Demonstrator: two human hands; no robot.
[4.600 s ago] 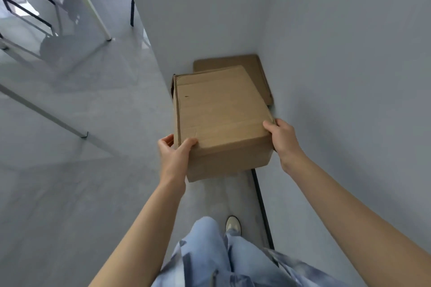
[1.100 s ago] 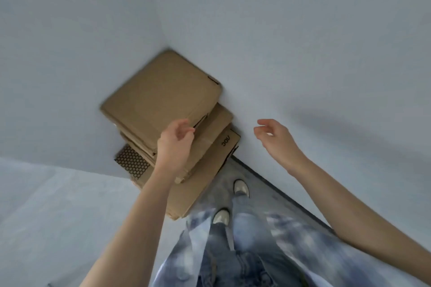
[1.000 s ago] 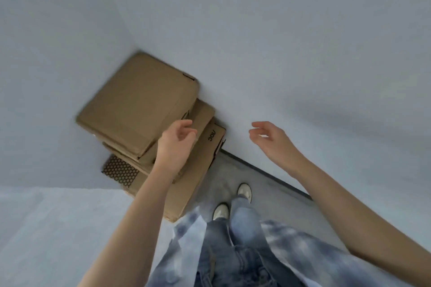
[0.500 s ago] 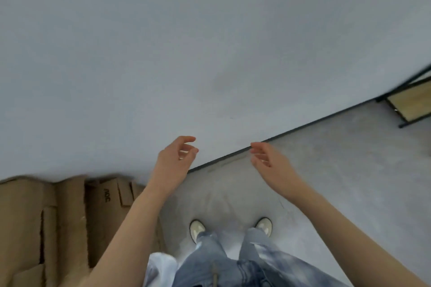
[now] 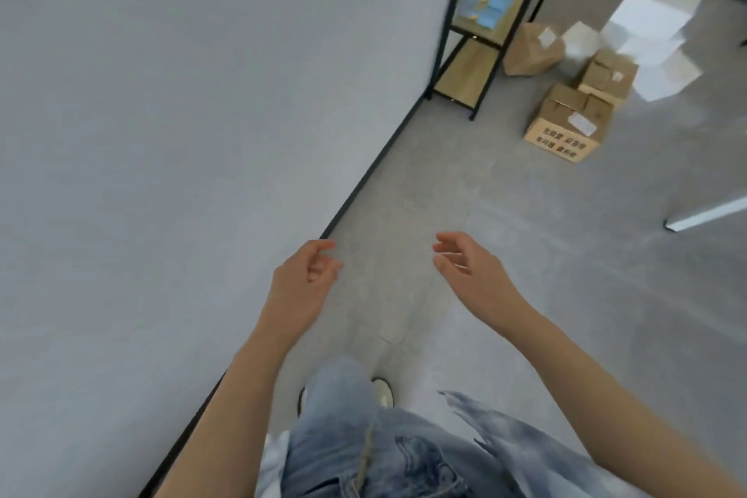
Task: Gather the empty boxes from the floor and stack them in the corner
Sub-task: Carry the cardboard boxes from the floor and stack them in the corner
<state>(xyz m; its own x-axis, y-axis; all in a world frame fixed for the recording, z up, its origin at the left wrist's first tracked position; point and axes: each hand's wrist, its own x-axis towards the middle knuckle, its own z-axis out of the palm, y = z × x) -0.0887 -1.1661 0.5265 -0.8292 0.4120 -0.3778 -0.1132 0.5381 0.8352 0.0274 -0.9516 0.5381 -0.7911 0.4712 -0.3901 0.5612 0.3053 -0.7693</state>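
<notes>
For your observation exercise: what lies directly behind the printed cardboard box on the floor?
Behind the printed cardboard box sits a smaller brown box, touching or nearly so. Beyond are white boxes. The floor between the brown boxes is hidden.

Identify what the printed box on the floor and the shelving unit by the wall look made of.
The printed box looks like plain brown corrugated cardboard, matte, with dark printed characters on its side and a white label on top. The shelving unit seems a black-painted metal frame, thin and straight, carrying light wood-look boards; real wood or laminate cannot be told.
</notes>
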